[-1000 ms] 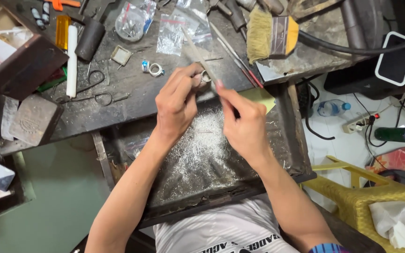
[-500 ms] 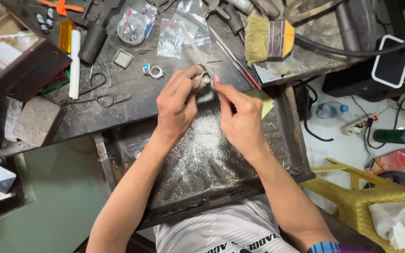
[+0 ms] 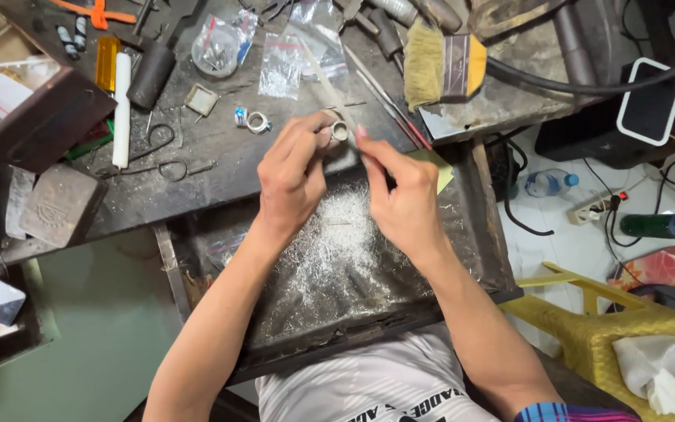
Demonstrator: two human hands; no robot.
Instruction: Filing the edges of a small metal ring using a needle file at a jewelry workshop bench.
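Observation:
My left hand (image 3: 294, 176) pinches a small silver ring (image 3: 340, 131) at its fingertips, against the edge of the dark workbench (image 3: 220, 148). Close beside it on the right, my right hand (image 3: 404, 195) grips a thin metal file (image 3: 330, 86); the file slants up and to the left past the ring. Both hands hover over a dark pull-out tray (image 3: 470, 234) dusted with silver filings (image 3: 337, 234). A yellow-green pad (image 3: 441, 170) shows behind my right hand.
On the bench lie a ring with a blue stone (image 3: 253, 120), small plastic bags (image 3: 283, 66), a wide brush (image 3: 441, 66), a white stick (image 3: 122, 109) and an open brown box (image 3: 37, 117). A yellow stool (image 3: 611, 328) holding tissue stands at the right, with cables and bottles on the floor.
Both hands have shifted slightly up towards the bench edge, and my right hand has pushed the file along the ring. The view has tilted a little.

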